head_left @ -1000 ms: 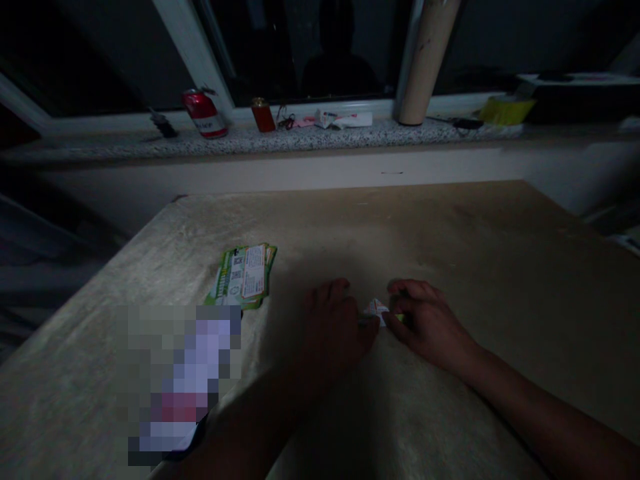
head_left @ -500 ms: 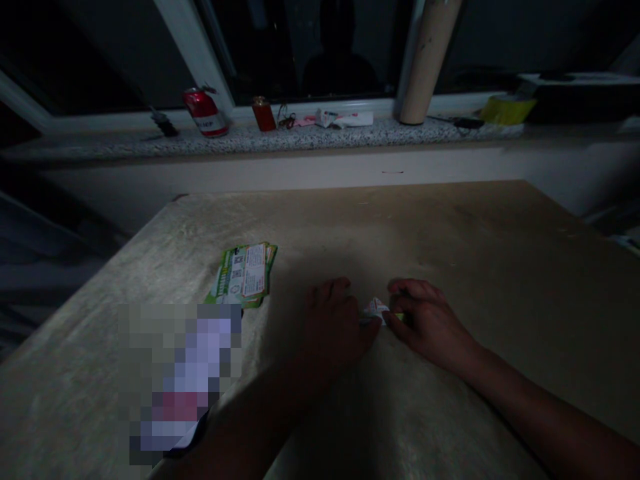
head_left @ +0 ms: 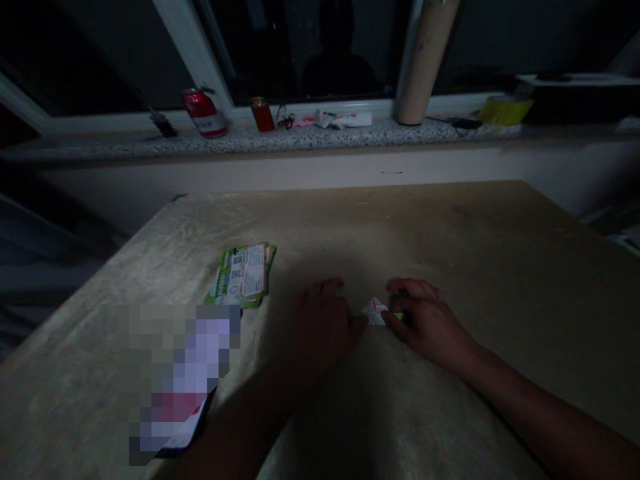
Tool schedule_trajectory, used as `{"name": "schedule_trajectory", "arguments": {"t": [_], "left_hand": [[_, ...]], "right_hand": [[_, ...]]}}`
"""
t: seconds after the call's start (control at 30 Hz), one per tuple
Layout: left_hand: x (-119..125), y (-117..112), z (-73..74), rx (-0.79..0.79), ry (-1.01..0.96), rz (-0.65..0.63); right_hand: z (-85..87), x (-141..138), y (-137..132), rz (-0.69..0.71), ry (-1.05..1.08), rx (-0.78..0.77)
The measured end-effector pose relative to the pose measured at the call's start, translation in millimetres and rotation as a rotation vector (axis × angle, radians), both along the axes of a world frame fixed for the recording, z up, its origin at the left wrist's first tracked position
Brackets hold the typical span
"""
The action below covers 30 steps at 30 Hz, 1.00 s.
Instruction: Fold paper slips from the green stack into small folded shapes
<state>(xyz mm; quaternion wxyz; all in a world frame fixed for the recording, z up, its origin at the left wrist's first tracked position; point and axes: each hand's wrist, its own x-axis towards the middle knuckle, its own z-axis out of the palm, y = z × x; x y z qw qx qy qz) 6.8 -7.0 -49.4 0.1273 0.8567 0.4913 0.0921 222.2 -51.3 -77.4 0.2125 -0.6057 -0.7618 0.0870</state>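
A small folded piece of printed paper (head_left: 375, 311) lies on the beige table (head_left: 450, 233) between my two hands. My left hand (head_left: 325, 323) rests palm down just left of it, fingers curled, its thumb side touching the paper's left edge. My right hand (head_left: 425, 323) sits to the right, its fingertips pinched on the paper's right edge. The light is dim, so the finer finger detail is hard to see.
A stack of green and white printed leaflets (head_left: 243, 273) lies to the left. A blurred-out item (head_left: 180, 380) sits at the near left. On the stone window sill (head_left: 120, 143) stand a red can (head_left: 204, 115), a small red container (head_left: 263, 115), wrappers and a cardboard tube (head_left: 424, 60).
My left hand has slid slightly left, uncovering a bit more of the folded paper. My right hand stays where it was.
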Motion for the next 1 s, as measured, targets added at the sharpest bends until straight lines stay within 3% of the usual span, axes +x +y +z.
{"name": "schedule_trajectory", "arguments": {"t": [0.43, 0.53, 0.77, 1.0], "left_hand": [[-24, 9, -9.4, 0.032, -0.069, 0.007], [-19, 8, -13.0, 0.058, -0.135, -0.023], [-3, 0, -21.6, 0.027, -0.253, -0.232], [-3, 1, -21.4, 0.003, -0.25, -0.197]], "right_hand": [[0.6, 0, 0, -0.006, 0.006, 0.009], [0.3, 0, 0, 0.001, 0.005, 0.021], [0.4, 0, -1, -0.003, 0.009, 0.024], [4.2, -5, -1, -0.043, 0.009, 0.006]]}}
